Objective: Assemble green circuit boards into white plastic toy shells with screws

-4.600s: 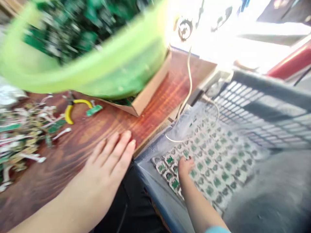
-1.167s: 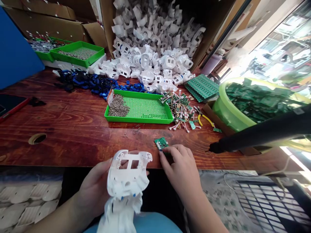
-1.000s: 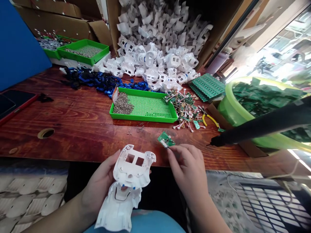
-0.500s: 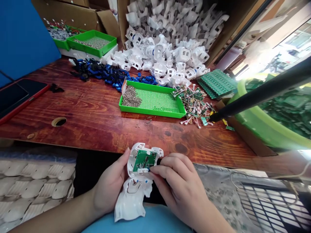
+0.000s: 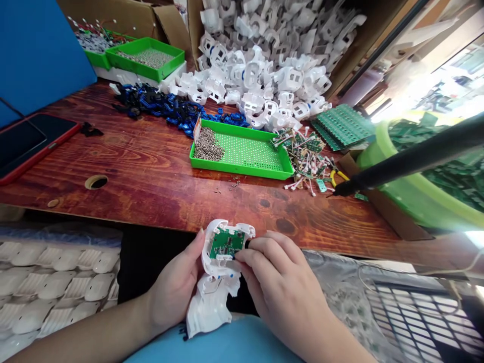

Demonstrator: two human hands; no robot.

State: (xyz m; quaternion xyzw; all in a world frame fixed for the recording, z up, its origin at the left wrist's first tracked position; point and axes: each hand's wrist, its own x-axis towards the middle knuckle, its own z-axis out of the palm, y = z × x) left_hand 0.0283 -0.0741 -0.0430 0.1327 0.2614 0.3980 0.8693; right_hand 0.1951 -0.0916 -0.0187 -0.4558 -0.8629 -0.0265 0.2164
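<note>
My left hand (image 5: 176, 280) is closed around the left side of a white plastic housing (image 5: 207, 254), held over my lap below the table edge. A green circuit board (image 5: 228, 243) lies inside the housing's upper part. The curved lower part (image 5: 208, 310) hangs down toward blue cloth. My right hand (image 5: 283, 282) has its thumb and fingertips pinched at the board's lower right corner, beside a white connector (image 5: 224, 257). Whatever sits between those fingertips is too small and hidden to name.
A green tray (image 5: 242, 169) holds small screws; several lie loose before it. Behind are piled white housings (image 5: 257, 75) and blue-black parts (image 5: 162, 106). At right are wired boards (image 5: 308, 156), yellow-handled pliers (image 5: 335, 176), a black rod (image 5: 408, 156) and a green basin (image 5: 412, 196). A phone (image 5: 34, 141) lies left.
The camera view has shifted slightly, with the table's things now a little higher and farther right. The housing's lower part has swung slightly right; both hands keep their places on the work.
</note>
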